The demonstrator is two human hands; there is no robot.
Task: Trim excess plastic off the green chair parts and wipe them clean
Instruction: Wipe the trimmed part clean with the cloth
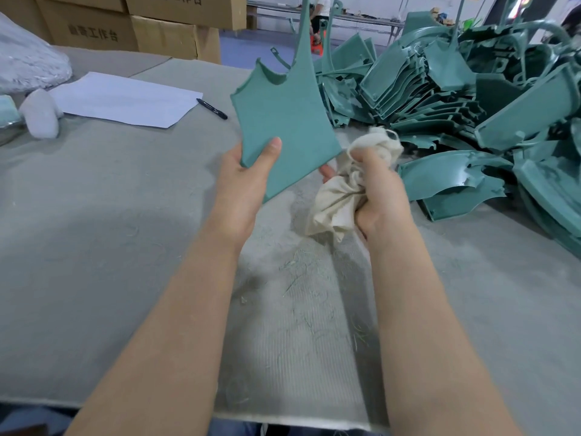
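While the part [283, 121] is up off the table [94, 215], it sits in the left hand [245, 177] by its lower left corner: thumb flat on the near face, fingers curled behind, 1 fingertip showing under the bottom edge. Broad flat face toward the camera. Long axis runs up and a little right, narrowing to a thin stem that leaves the top of frame. Upper left edge looks ragged, with 2 scooped notches; possibly flash to trim, cannot be sure. Right hand [377, 187] is fisted round a bunched rag [336, 202], tail hanging below the fist. Rag lies just right of the part's lower right corner; contact cannot be told. So the wide face lies left and up from the rag, and the right hand is the one placed to work it. Judgement: wiping step; the next stroke likely goes leftward across the face, then up the stem, left hand bracing. No cutter seen in either hand. Thin green shavings [298, 278] litter the table between the forearms. Pile [456, 99] of like parts heaped to the right. Far left: paper [125, 99], pen [211, 108], boxes [94, 26] behind.
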